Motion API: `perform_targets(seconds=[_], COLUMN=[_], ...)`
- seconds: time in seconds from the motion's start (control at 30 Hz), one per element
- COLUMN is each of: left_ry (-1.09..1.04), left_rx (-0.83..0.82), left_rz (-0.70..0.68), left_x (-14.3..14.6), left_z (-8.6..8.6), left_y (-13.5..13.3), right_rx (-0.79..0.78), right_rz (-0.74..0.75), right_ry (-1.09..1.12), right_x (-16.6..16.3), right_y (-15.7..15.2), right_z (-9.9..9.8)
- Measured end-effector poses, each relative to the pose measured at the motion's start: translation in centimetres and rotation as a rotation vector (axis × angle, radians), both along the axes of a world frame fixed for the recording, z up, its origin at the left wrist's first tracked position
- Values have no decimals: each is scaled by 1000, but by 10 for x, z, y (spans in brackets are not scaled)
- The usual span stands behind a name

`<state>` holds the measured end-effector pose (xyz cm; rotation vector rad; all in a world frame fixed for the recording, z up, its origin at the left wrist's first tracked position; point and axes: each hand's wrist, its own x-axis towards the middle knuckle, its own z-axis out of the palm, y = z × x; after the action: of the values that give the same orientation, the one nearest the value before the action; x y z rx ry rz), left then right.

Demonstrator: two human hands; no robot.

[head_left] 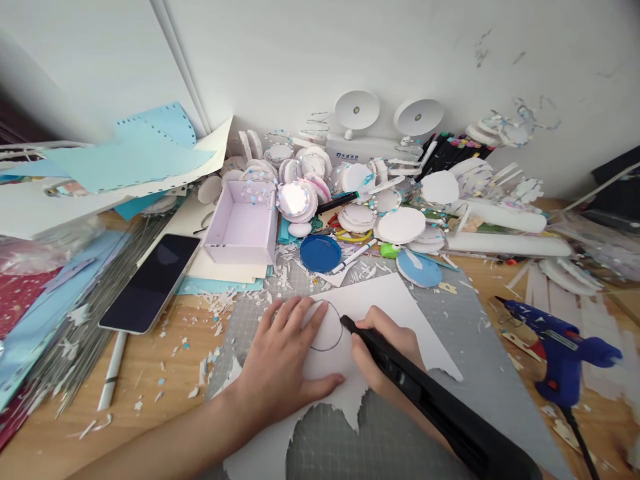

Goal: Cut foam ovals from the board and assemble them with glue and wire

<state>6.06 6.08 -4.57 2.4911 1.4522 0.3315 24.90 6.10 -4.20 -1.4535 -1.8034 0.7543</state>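
My left hand (280, 363) lies flat with fingers spread on a white round disc (325, 340) that sits on a white foam sheet (385, 303). A dark curved line runs round the disc's upper edge. My right hand (383, 357) is closed round a long black tool (430, 393), whose tip touches the sheet at the disc's right edge. The sheet lies on a grey cutting mat (480, 373), and its near edge is cut away in jagged shapes.
A phone (150, 283) lies at the left beside an open white box (243, 223). A blue lid (320, 253), several white discs (400, 225) and markers crowd the back. A blue glue gun (560, 350) stands at the right. Paper stacks (50, 293) fill the left.
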Motion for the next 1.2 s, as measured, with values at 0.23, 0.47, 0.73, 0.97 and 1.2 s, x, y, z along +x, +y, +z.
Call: perform_targets(seconds=[0.23, 0.47, 0.73, 0.97, 1.2], left_ry=[5, 20, 22, 7, 22], left_rx=[-22, -13, -8, 9, -6], left_rz=[-3, -13, -18, -3, -10], left_x=[0, 1, 1, 3, 2], left_z=[0, 0, 0, -1, -1], left_y=[1, 0, 0, -1, 0], right_rx=[-16, -48, 2, -7, -150], right_rz=[-98, -174, -97, 49, -27], right_ry=[20, 127, 65, 36, 110], right_x=[4, 0, -4, -6, -6], right_y=[-7, -9, -8, -10, -11], right_z=[5, 6, 0, -2, 3])
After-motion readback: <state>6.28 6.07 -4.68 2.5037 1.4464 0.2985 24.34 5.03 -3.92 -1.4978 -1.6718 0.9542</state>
